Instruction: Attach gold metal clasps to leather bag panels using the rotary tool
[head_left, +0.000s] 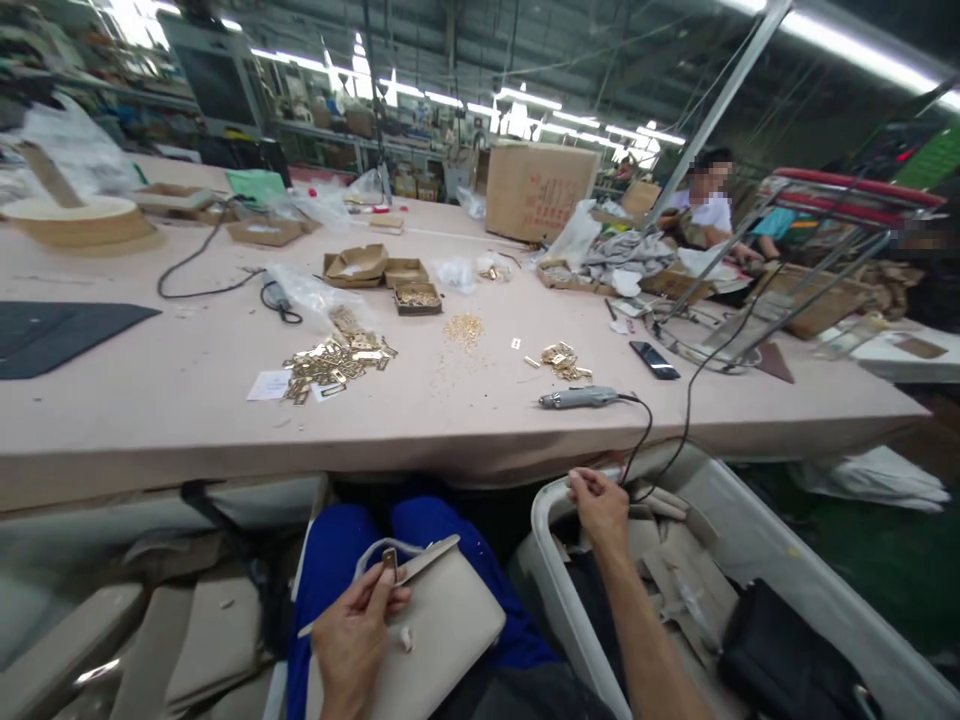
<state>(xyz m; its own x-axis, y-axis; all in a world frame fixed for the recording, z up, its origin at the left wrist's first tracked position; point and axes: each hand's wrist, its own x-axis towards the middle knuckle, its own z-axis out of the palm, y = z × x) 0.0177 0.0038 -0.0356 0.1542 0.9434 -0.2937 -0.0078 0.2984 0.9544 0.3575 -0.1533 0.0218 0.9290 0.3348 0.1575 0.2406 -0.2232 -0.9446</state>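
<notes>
Two hands low, under counter point(450, 420) edge. Left hand point(356, 628) clamped on small brass fitting point(390, 562), held at flap of beige bag point(450, 625) on lap. Right hand point(600, 505) bunched together at white bin point(541, 512) rim, black cord point(646, 430) just beside. Grey tool point(577, 398) up on counter.

**A bag-making factory floor**

This was a factory workshop for leather goods. A long pink worktable point(465, 420) ran across the hall. On it lay heaps of brass fittings point(337, 360), small cardboard trays point(405, 272) of hardware and a corded hand tool point(577, 398). At the table's far edge stood a large carton point(540, 188). Beyond the table, strip lights point(525, 98) hung under an industrial roof. At its far right corner another person point(705, 205) sat working. Below its front edge were stacked beige panels point(210, 630) and a half-finished beige bag point(442, 630).
</notes>
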